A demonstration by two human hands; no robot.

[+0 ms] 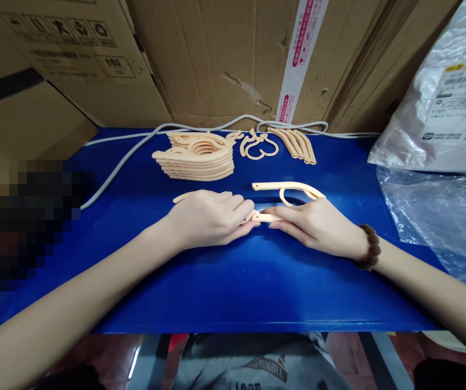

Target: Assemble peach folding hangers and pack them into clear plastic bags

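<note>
ITEM: plastic clothes-hanger parts, peach, on blue table (236,292).

STEP (my read): joining two pcs at centre. Pcs meet end to end between my fingertips; joint looks not yet seated, but my fingers cover most of it, so can't confirm.

L hand (210,219): palm down, closed over hanger arm (186,196). Fingers curled, pinching its inner end. Only the arm's outer tip shows, past my knuckles on the far-left side.

R hand (317,227): thumb and fingers pinched on hooked hanger piece (287,187). Its near bar runs out of my fingertips toward L hand; its curved part lies just beyond my knuckles, flat on table. Bead bracelet (371,246) on the wrist.

NEXT MOVE NEEDS (judgement): both ends kept level and in line, a firm push inward from both hands, grip close to joint so thin plastic doesn't flex or slip sideways.

STOCK, all beyond both hands:
- stack of hangers (196,160), ahead of L hand, near.
- loose hooks (258,146), ahead, between hands.
- loose arms (295,145), ahead of R hand.
- white cable (123,162), along far edge, curving down L side.
- cardboard boxes (216,59) behind; plastic bag (444,108) far R.
</note>
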